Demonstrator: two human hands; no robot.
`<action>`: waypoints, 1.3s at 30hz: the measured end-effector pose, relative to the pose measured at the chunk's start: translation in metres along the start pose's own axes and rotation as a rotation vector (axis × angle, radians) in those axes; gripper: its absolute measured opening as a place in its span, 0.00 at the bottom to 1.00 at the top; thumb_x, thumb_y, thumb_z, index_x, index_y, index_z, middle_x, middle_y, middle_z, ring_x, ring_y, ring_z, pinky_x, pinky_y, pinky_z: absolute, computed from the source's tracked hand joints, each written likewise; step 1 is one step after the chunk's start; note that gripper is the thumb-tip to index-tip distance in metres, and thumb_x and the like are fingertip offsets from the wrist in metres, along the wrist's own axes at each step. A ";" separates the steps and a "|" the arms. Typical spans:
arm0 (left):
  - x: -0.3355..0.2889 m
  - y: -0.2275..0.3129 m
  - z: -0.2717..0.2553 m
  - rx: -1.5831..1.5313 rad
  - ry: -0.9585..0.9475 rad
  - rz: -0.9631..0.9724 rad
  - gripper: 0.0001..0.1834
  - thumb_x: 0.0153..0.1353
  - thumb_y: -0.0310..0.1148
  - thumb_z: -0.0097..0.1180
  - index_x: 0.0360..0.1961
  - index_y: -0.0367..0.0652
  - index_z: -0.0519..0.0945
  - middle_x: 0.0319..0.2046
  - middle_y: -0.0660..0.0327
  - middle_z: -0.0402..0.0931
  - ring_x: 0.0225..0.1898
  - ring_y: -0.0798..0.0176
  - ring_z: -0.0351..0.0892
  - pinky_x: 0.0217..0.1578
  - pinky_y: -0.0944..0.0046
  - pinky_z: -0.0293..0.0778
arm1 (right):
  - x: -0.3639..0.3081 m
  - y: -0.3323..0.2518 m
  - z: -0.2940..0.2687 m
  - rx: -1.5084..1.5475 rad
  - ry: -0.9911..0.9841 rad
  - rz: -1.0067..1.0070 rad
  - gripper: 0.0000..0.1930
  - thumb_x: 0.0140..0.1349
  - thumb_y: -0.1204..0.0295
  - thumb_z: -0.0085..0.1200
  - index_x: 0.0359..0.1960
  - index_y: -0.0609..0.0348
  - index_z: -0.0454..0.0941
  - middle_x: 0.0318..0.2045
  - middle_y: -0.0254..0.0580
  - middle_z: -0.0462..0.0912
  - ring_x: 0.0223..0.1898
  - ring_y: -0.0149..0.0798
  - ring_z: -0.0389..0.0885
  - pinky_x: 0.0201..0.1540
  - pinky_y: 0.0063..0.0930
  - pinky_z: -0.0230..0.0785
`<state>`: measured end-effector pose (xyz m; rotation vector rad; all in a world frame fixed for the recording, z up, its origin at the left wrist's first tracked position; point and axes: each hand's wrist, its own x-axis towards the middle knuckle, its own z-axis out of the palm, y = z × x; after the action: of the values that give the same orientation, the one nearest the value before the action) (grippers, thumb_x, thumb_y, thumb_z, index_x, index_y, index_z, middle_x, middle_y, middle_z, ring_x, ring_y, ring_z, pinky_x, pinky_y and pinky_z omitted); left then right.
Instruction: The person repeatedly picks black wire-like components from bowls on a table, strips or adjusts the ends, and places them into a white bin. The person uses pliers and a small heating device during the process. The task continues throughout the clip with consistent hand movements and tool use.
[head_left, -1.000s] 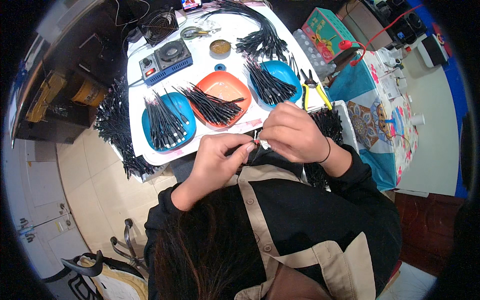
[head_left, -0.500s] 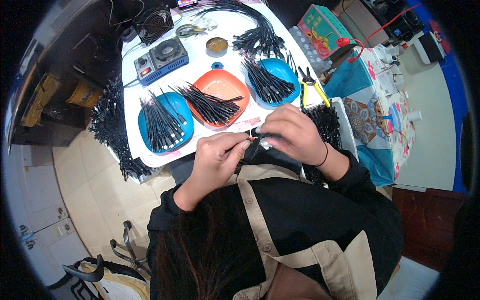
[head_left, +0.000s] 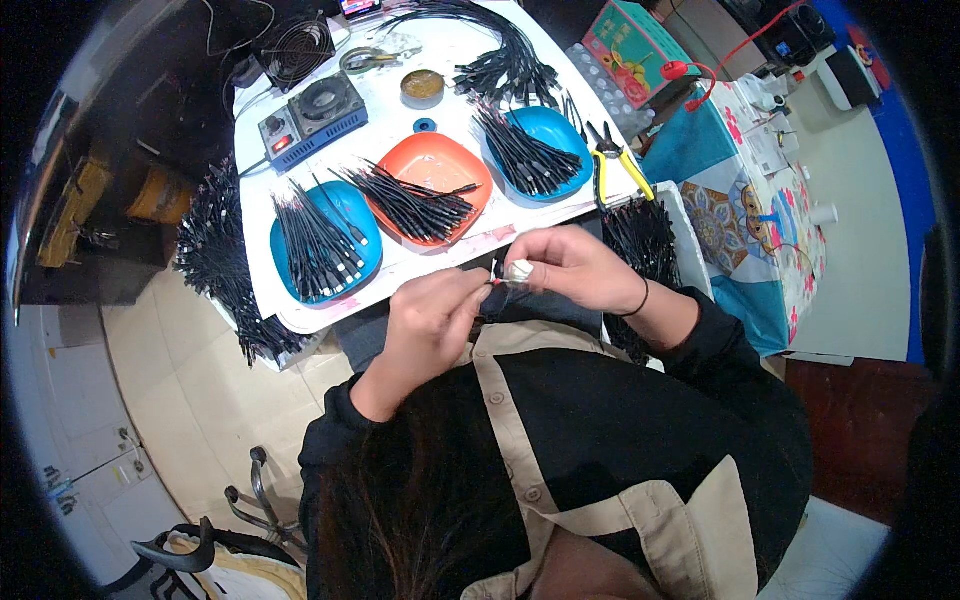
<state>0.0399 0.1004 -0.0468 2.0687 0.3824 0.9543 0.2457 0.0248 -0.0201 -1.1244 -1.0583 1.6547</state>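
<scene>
Over my lap, just off the table's near edge, my left hand (head_left: 432,308) is closed in a pinch on a thin cable. Small red and white wire ends (head_left: 496,281) stick out past its thumb and forefinger. My right hand (head_left: 580,270) comes up to them with thumb and fingers pressed together. White coverings (head_left: 519,270) wrap its fingertips; what lies between them is too small to make out. Closest in front are a blue tray (head_left: 372,272) and an orange tray (head_left: 440,160), both with black cables (head_left: 318,245) that have plugs on their ends.
Another blue tray (head_left: 560,125) of cables stands right, beside yellow-handled wire strippers (head_left: 610,165). Behind are a blue heating unit (head_left: 315,120), a round tin (head_left: 422,88), scissors (head_left: 368,60) and a cable bundle (head_left: 505,65). Cable heaps (head_left: 215,250) flank the table (head_left: 400,280).
My right hand's fingers have closed in and drawn together at the wire ends, its white fingertips now beside them. My left hand keeps its pinch. The view has shifted slightly.
</scene>
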 end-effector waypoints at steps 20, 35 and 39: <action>-0.017 0.009 0.009 -1.315 0.112 -0.562 0.10 0.61 0.25 0.56 0.40 0.27 0.77 0.24 0.57 0.73 0.22 0.71 0.66 0.23 0.74 0.61 | -0.002 -0.026 -0.017 -1.206 0.290 -0.684 0.14 0.49 0.76 0.61 0.40 0.59 0.77 0.40 0.43 0.79 0.45 0.47 0.77 0.49 0.38 0.69; -0.003 0.006 0.012 -0.421 0.034 -0.264 0.07 0.61 0.21 0.54 0.40 0.28 0.79 0.25 0.62 0.77 0.24 0.70 0.73 0.25 0.71 0.69 | 0.000 0.000 0.007 -0.152 0.019 -0.104 0.04 0.65 0.75 0.47 0.38 0.63 0.72 0.31 0.34 0.73 0.34 0.32 0.72 0.39 0.25 0.66; 0.000 0.000 0.012 -0.104 0.024 0.019 0.08 0.60 0.21 0.56 0.40 0.28 0.79 0.25 0.62 0.77 0.24 0.73 0.73 0.24 0.73 0.69 | -0.009 0.010 0.005 0.634 -0.040 0.317 0.07 0.69 0.71 0.45 0.40 0.61 0.73 0.30 0.30 0.73 0.29 0.24 0.68 0.36 0.18 0.66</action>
<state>0.0484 0.0937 -0.0511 1.9718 0.3190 0.9904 0.2409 0.0130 -0.0258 -0.8550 -0.3245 2.0650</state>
